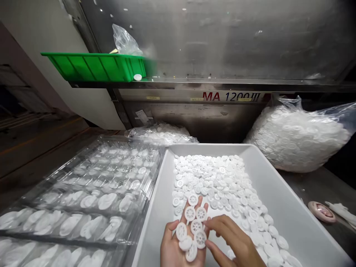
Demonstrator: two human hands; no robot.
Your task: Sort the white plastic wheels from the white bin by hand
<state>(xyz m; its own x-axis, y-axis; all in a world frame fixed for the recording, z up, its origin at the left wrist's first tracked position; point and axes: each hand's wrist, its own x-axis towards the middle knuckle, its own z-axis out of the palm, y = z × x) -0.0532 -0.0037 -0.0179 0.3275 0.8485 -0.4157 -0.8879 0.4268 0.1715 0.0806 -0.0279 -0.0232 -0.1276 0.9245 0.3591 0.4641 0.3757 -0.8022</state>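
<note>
Palm up over the near part of a grey bin (300, 218), my left hand (172, 246) carries several small white spoked discs (196, 226) on its palm and fingers. From the right, my right hand (233, 237) touches the edge of the discs with thumb and index finger, pinching at one near the left palm's side. Many loose white discs (211, 174) are heaped in the bin beyond and to the right of my hands.
Clear plastic trays (108, 172) with white discs in their compartments lie to the left. Behind the bin are a bag of white pieces (164, 133) and, at right, a fuller bag (300, 137). A green bin (94, 68) sits on the metal ledge (180, 83).
</note>
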